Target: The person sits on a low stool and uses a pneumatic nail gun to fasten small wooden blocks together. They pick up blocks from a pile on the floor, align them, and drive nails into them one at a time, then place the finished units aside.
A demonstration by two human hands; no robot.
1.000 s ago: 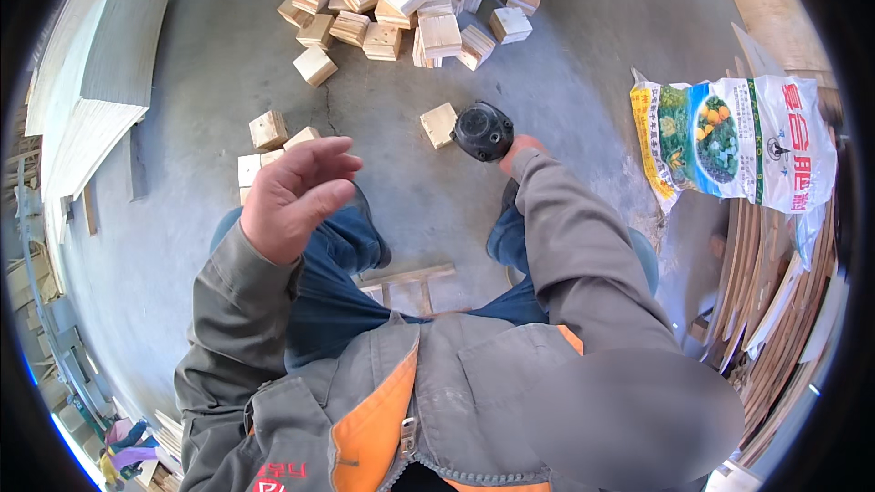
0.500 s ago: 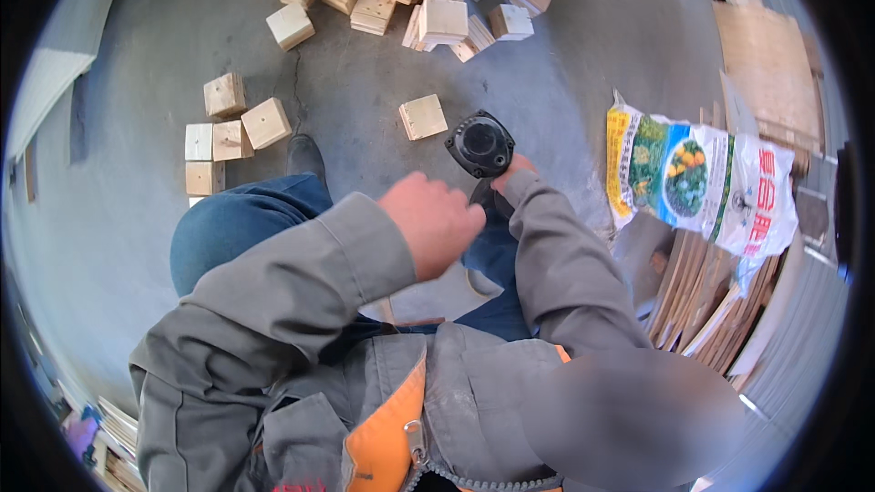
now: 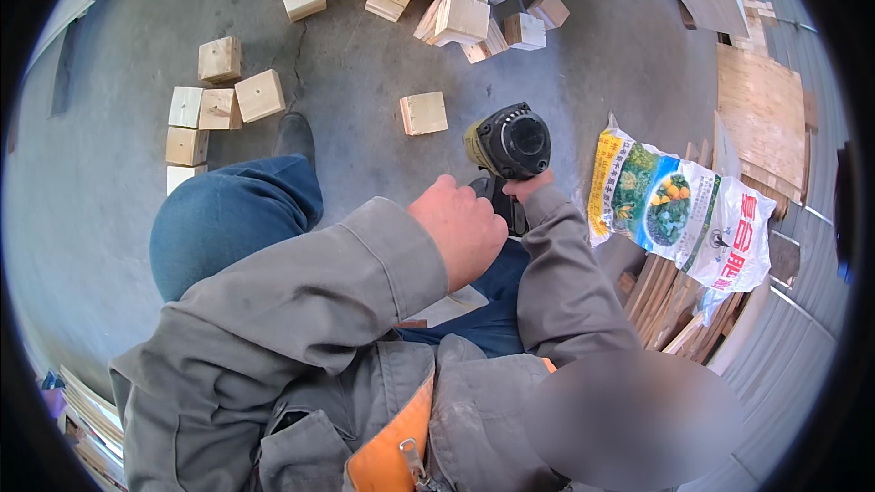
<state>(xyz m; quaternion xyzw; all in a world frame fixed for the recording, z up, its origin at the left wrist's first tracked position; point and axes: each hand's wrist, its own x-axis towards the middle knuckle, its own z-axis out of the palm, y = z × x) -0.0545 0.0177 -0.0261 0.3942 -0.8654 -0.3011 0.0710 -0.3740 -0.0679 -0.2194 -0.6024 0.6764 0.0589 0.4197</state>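
Observation:
My right hand (image 3: pixel 530 185) is wrapped round the handle of a nail gun (image 3: pixel 521 140), which has a black four-cornered cap and a yellowish body. Its lower end is hidden behind my hands. Close beside it on the left, my left hand (image 3: pixel 460 230) has its fingers curled, back facing up. Whatever those fingers hold, if anything, is out of sight. Beyond the hands a single square wooden block (image 3: pixel 425 114) lies on the concrete floor.
A heap of wooden blocks (image 3: pixel 462 18) lies at the far middle. Several more blocks (image 3: pixel 220 109) stand grouped at the left, near my shoe (image 3: pixel 294 134). At the right a printed plastic sack (image 3: pixel 684 210) rests over wood strips (image 3: pixel 661 296), with plywood sheets (image 3: pixel 761 118) behind.
The nail gun has swung to the right and tilted, showing more of its yellowish side. My left hand has moved slightly right, closer to it. The view has shifted a little.

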